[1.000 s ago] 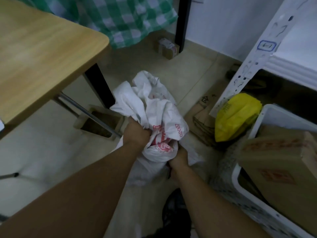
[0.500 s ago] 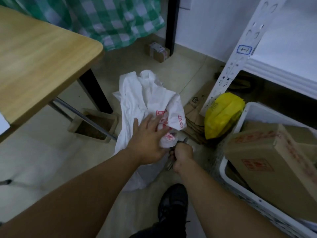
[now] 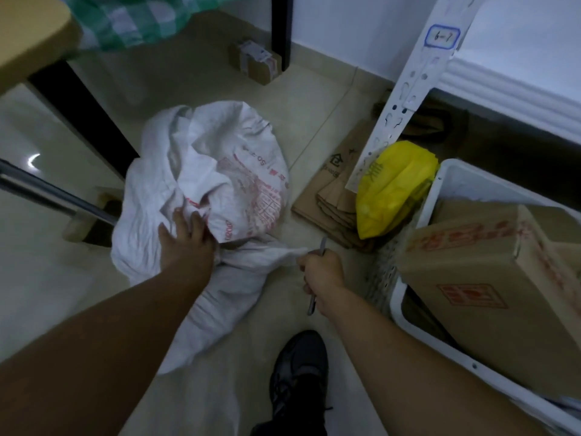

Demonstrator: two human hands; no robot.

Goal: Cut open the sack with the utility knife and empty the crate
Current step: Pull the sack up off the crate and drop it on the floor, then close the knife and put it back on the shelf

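"6-7" on shelf post label

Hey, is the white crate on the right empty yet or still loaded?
Still loaded: a large cardboard box lies inside the white crate, filling most of it.

Bare forearms, black lace-up shoe, dark trouser leg.

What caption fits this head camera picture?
Left hand rests on the white sack; right hand grips the utility knife beside it.
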